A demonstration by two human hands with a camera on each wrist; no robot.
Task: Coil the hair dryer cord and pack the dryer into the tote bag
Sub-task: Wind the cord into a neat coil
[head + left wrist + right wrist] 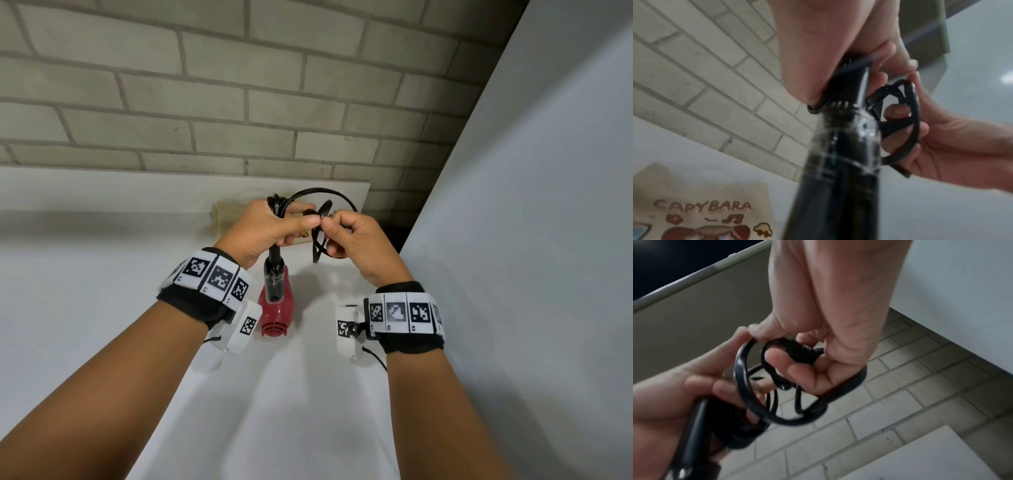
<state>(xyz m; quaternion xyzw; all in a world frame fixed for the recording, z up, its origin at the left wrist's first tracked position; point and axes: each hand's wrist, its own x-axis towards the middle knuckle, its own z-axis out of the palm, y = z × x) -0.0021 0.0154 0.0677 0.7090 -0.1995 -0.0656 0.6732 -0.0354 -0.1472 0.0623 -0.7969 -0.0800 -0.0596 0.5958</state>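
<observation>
The hair dryer hangs nozzle-down over the white table, its red body (276,308) below a black handle (274,270). My left hand (274,228) grips the top of the handle (838,186) together with several turns of black cord (318,192). My right hand (346,236) pinches cord loops (742,369) just right of the left thumb, and one loop arcs above both hands. The beige tote bag (221,216) lies flat behind my left hand, mostly hidden in the head view. The left wrist view shows its "CAPYBARA" print (705,211).
A white table (102,291) runs to a grey brick wall (239,102). A tall white panel (531,205) stands close on the right, with a dark gap (399,236) beside it. A thin white board (171,188) lies along the wall.
</observation>
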